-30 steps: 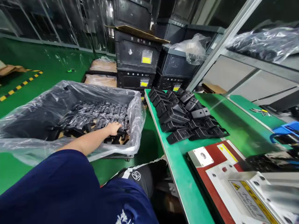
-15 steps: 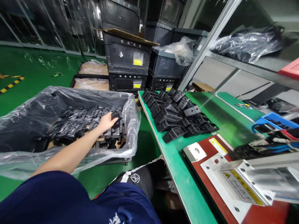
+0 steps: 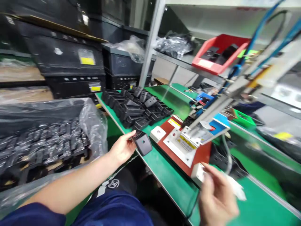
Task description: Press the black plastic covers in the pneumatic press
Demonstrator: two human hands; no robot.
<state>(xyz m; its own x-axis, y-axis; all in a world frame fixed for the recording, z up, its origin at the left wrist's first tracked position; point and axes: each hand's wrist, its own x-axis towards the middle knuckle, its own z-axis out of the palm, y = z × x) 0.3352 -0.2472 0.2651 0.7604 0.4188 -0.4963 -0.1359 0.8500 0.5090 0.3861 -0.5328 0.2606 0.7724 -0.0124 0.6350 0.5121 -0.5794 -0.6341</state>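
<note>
A black plastic housing with a small hole in its face (image 3: pixel 144 144) is in my left hand (image 3: pixel 122 147), fingers and thumb gripping its upper end over the bench edge. My right hand (image 3: pixel 217 197), blurred, is at the lower right beside a small white box (image 3: pixel 198 173) at the corner of the red-brown press base (image 3: pixel 168 150). Its thumb and forefinger look apart with nothing seen between them; whether it touches the box I cannot tell. Several similar black housings (image 3: pixel 134 110) lie piled on the green bench (image 3: pixel 175 188) beyond my left hand.
Left of the bench, a plastic-lined bin (image 3: pixel 94 125) contains rows of wrapped black parts (image 3: pixel 56 138). A metal press arm (image 3: pixel 211 106) with blue hoses rises over the base. A red bin (image 3: pixel 221 55) sits on the shelf; stacked dark crates (image 3: pixel 68 59) stand behind.
My left hand has come out of the lined bin to the bench with the black housing. My right hand has come into view. The view has swung right.
</note>
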